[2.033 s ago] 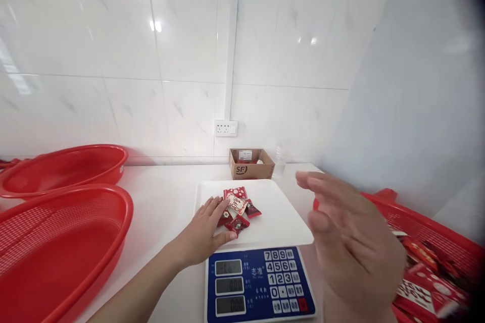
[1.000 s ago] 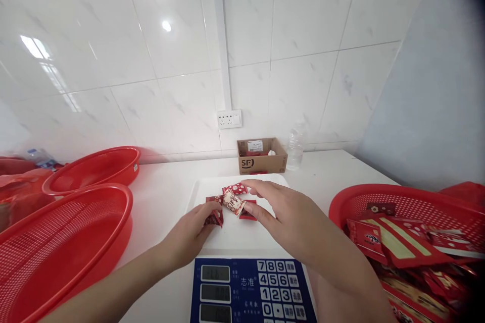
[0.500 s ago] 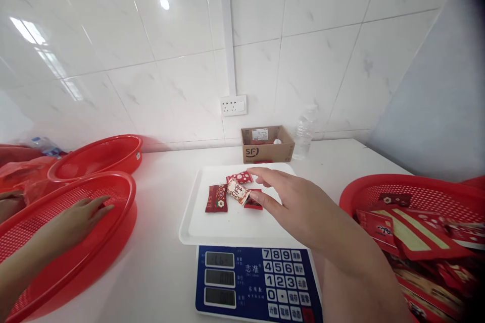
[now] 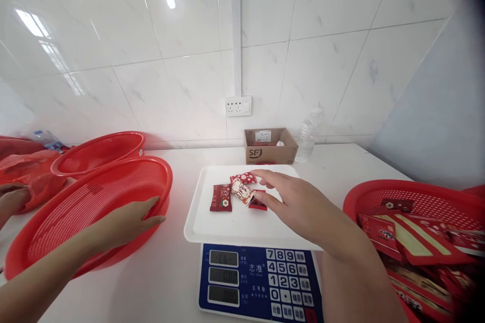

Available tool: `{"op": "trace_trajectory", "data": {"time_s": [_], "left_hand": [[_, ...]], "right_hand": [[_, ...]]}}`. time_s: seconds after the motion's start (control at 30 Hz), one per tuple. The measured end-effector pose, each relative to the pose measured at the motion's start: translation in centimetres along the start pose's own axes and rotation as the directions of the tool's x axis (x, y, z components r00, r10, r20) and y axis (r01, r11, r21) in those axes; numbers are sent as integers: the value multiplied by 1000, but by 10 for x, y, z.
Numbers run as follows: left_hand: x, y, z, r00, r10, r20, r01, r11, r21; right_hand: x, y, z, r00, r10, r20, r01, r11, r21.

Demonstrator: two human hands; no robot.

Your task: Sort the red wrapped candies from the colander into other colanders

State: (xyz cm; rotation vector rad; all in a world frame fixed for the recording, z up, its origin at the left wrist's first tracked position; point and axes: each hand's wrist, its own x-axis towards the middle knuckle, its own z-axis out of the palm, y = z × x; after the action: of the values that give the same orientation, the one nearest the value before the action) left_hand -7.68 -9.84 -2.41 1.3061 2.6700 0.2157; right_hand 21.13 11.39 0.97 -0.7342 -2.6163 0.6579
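My left hand (image 4: 123,219) grips the right-hand rim of a red plastic basket (image 4: 94,181), fingers over the edge. The basket is tilted, and its inside shows no packets. Over the white tray (image 4: 212,229) is my right hand (image 4: 291,197), thumb and fingers apart. Its fingertips are at the edge of several small snack packets: a dark red packet (image 4: 221,199), a cream packet (image 4: 241,191), a red dotted packet (image 4: 246,177) and a red packet (image 4: 258,202) beside the thumb. Whether the fingertips touch them I cannot tell. The tray rests on a blue digital scale (image 4: 257,282).
On the right a red basket (image 4: 352,197) holds many red packets. Behind the tray stand a cardboard box (image 4: 271,154) and a clear bottle (image 4: 307,136). Another red basket (image 4: 98,149) sits back left. At the far left is another person's hand (image 4: 13,202) by red plastic bags (image 4: 34,176).
My left hand has moved right to the near-left basket's rim and closed on it; the basket has shifted right and tilted. My right hand stays above the packets. The view has turned slightly.
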Motion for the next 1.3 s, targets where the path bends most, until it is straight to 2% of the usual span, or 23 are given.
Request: {"op": "trace_trajectory", "data": {"time_s": [0.17,0.33,0.4,0.5,0.63,0.73,0.83,0.9,1.0,1.1,1.17,1.23,1.3], "left_hand": [[16,63,3,974,223,-40,-222,974,39],[40,114,23,871,486,69,-482,874,-58],[48,124,32,844,531,69,-526,847,-81],[54,131,40,855,518,11,-515,853,-89],[52,127,35,895,437,-86,-445,888,-114],[46,114,15,919,369,-141,-387,912,-134],[39,88,-15,938,276,-208,-307,942,-135],[35,65,-33,953,224,-203,-253,959,-130],[31,30,-49,970,138,-202,-156,985,-79],[32,5,-47,973,82,-216,-86,996,-10],[34,0,-40,970,87,-227,-82,996,31],[37,6,-32,966,140,-219,-131,990,56],[40,23,-23,955,232,-185,-225,973,59]], "right_hand": [[-1,-2,-1,1000,-10,-8,10,1000,21],[-1,-2,1,998,-56,9,56,997,48],[-1,-1,1,998,-54,9,53,997,58],[-1,0,1,1000,-26,7,26,998,65],[4,2,4,999,31,14,-32,998,54],[9,4,8,996,62,58,-64,997,41],[12,7,11,992,58,109,-62,998,32],[13,8,14,989,52,135,-54,999,5],[14,9,17,983,59,171,-54,998,-37],[16,9,20,980,82,179,-70,995,-73],[18,10,22,978,99,183,-83,992,-93],[19,11,23,976,105,193,-86,991,-107],[21,12,25,975,104,198,-81,989,-122]]}}
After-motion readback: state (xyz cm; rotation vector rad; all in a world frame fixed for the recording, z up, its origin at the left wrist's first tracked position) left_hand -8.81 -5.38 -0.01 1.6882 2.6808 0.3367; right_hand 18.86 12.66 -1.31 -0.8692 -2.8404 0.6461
